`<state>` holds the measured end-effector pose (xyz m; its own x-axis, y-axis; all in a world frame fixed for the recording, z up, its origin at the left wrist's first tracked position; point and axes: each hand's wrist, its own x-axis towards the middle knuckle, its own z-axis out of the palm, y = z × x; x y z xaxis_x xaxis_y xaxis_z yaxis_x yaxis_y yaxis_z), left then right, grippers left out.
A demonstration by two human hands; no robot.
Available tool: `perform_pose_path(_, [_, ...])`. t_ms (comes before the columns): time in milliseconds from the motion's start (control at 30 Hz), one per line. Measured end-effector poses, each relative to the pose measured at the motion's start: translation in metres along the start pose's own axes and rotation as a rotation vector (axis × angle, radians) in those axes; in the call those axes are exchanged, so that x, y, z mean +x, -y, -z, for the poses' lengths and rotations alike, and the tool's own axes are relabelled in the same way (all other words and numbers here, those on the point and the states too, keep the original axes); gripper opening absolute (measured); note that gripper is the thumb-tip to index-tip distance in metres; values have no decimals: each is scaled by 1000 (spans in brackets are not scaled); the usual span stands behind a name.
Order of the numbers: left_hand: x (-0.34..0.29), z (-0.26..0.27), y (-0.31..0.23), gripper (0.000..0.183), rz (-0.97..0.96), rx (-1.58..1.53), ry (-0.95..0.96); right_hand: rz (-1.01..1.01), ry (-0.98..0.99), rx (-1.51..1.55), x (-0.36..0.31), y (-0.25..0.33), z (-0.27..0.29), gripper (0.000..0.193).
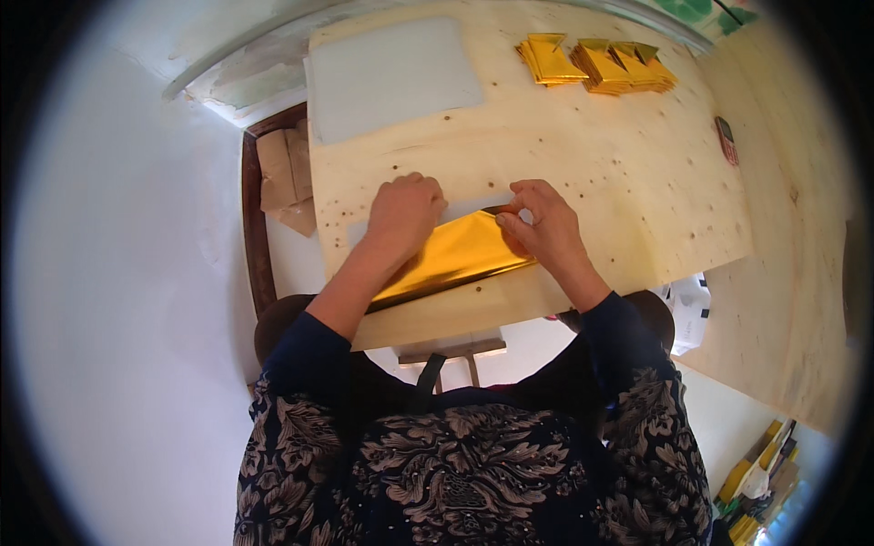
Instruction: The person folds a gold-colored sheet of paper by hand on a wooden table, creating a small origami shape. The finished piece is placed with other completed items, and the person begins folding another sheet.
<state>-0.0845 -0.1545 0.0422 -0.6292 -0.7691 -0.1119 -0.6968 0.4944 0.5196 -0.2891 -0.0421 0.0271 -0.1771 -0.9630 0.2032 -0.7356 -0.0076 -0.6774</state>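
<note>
A shiny gold foil sheet [455, 250] lies folded over in a long strip near the table's front edge, slanting up to the right. A strip of pale paper shows along its far side. My left hand [407, 214] is closed and curled down at the sheet's far left edge, the forearm crossing over the foil; its fingertips are hidden. With thumb and fingers my right hand [551, 227] pinches the sheet's far right corner, where a dark fold shows.
The wooden table [583, 173] bears a stack of whitish sheets [396, 77] at the far left. Folded gold foil packets [553, 60] sit in several piles at the far right. A small red phone [726, 141] lies by the right edge. Brown cardboard [286, 173] is left of the table.
</note>
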Motion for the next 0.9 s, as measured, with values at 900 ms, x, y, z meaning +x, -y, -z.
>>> perform_pose_path(900, [-7,-2,0,11,-86,-41,-44,-167,47,-146,4,-23,17,27])
